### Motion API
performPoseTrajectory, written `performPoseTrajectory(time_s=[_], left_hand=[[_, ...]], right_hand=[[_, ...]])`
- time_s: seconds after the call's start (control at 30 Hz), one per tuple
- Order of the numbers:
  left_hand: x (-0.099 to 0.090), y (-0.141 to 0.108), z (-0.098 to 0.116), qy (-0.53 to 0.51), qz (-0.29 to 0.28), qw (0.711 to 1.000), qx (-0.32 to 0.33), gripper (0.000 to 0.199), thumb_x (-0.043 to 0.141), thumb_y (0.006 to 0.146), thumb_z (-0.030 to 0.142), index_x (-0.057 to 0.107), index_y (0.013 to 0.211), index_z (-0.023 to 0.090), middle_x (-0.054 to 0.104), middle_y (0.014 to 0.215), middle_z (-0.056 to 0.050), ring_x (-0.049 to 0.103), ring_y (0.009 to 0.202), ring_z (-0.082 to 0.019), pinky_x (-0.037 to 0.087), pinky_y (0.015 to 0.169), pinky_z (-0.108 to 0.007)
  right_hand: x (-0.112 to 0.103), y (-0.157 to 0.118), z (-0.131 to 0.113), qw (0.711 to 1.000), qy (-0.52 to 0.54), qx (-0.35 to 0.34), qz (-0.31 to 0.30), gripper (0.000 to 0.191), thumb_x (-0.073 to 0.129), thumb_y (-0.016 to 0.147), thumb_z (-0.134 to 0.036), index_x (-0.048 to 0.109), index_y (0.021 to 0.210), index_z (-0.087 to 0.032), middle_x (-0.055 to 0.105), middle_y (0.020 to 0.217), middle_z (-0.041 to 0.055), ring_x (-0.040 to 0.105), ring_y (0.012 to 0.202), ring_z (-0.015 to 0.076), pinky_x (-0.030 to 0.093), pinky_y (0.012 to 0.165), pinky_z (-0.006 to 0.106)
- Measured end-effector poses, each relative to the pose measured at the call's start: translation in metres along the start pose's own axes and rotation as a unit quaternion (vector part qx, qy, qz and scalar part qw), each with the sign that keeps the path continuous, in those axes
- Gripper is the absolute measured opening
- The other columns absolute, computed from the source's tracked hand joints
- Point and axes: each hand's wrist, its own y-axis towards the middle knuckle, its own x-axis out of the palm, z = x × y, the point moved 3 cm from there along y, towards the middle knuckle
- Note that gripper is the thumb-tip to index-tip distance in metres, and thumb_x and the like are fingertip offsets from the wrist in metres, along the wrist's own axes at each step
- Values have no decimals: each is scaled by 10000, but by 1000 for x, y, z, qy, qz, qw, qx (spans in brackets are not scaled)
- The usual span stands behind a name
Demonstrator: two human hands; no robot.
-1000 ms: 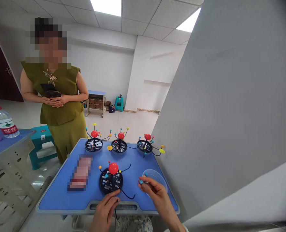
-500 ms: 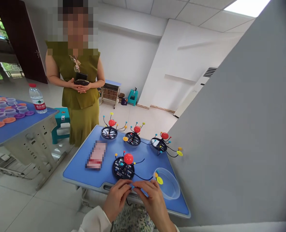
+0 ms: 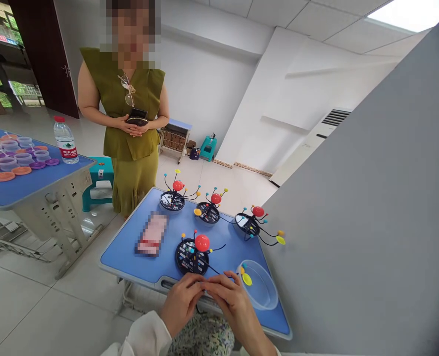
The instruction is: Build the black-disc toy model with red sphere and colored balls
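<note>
My left hand (image 3: pixel 182 301) and my right hand (image 3: pixel 234 301) meet at the desk's front edge, fingertips pinched together. Whatever they hold is hidden by the fingers; a dark thin piece shows just below them. Right beyond my hands stands a model (image 3: pixel 192 257) with a round black base, a red ball and black arms tipped with small coloured balls. One long arm reaches right, toward yellow and orange pieces at the rim of a clear round tray (image 3: pixel 273 300). Three similar models, a left one (image 3: pixel 172 200), a middle one (image 3: pixel 208 212) and a right one (image 3: pixel 247 224), stand along the far edge.
A pink, blurred-out flat object (image 3: pixel 153 235) lies on the left of the blue desk (image 3: pixel 130 247). A grey wall borders the desk's right side. Beyond it stands a person in green (image 3: pixel 130 99). Another desk at left holds cups, lids and a water bottle (image 3: pixel 66 143).
The view has shifted slightly, moving the scene a little to the right. The small blue piece that showed between my fingertips is now hidden. My hands stay together at the desk edge.
</note>
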Motion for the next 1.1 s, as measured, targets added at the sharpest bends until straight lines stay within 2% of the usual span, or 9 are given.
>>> performPoseTrajectory(time_s=[0.23,0.37,0.47,0.6,0.73,0.8,0.9,1.0,1.1], left_hand=[[-1,-1,0,5,6,1000,8,257,414,953,176,644,1062,207,681,1091,-98,651,1011,-210,558,836,-344],[1,-5,-7,9,4,1000,16,279,410,946,161,653,1073,213,693,1074,-92,655,1025,-213,565,861,-364],[3,-7,-14,15,18,999,28,323,406,936,141,632,1152,220,693,1126,-100,652,1063,-221,565,892,-387],[4,-10,-22,19,22,999,25,388,403,936,138,577,1267,245,675,1207,-102,650,1100,-225,571,907,-383],[2,-11,-27,22,12,999,27,384,425,953,185,559,1302,277,664,1246,-95,653,1117,-224,578,908,-346],[0,-11,-29,21,6,1000,21,385,439,961,223,542,1323,303,661,1264,-74,651,1132,-219,586,897,-314],[-2,-11,-31,25,-11,1000,4,397,431,968,265,516,1344,357,619,1341,-22,630,1174,-221,588,895,-287],[-4,-14,-34,43,-13,999,-16,427,441,960,286,475,1374,384,568,1402,-4,609,1203,-236,591,881,-279],[-10,-23,-37,57,37,997,-40,382,445,955,291,527,1325,340,611,1346,-51,668,1113,-225,607,815,-263]], right_hand=[[4,4,4,999,35,-16,-28,282,466,981,-178,698,1092,-296,747,908,10,711,802,164,348,1113,506],[7,4,4,999,38,5,-28,251,497,963,-163,707,1038,-278,743,859,-3,711,771,167,281,1155,534],[12,4,1,999,20,17,-20,207,547,936,-153,716,968,-268,740,846,-12,705,757,160,256,1170,511],[17,3,-3,999,-17,28,9,208,556,932,-154,710,986,-282,744,832,-23,698,755,146,222,1172,481],[3,-1,-1,999,-23,21,38,208,599,923,-240,672,1100,-321,766,966,-10,706,831,148,296,1115,426],[-16,-7,12,995,-31,46,86,213,573,939,-286,656,1134,-303,771,952,11,710,821,156,371,1039,393],[-44,-21,45,970,-90,140,176,218,482,971,-294,693,1008,-255,772,871,41,713,808,188,431,929,376],[-50,-31,78,954,-152,208,155,243,468,944,-258,705,893,-256,778,881,41,718,807,207,453,844,354],[-40,-32,98,946,-184,244,112,202,508,901,-270,708,874,-258,780,894,37,720,819,211,459,803,337]])
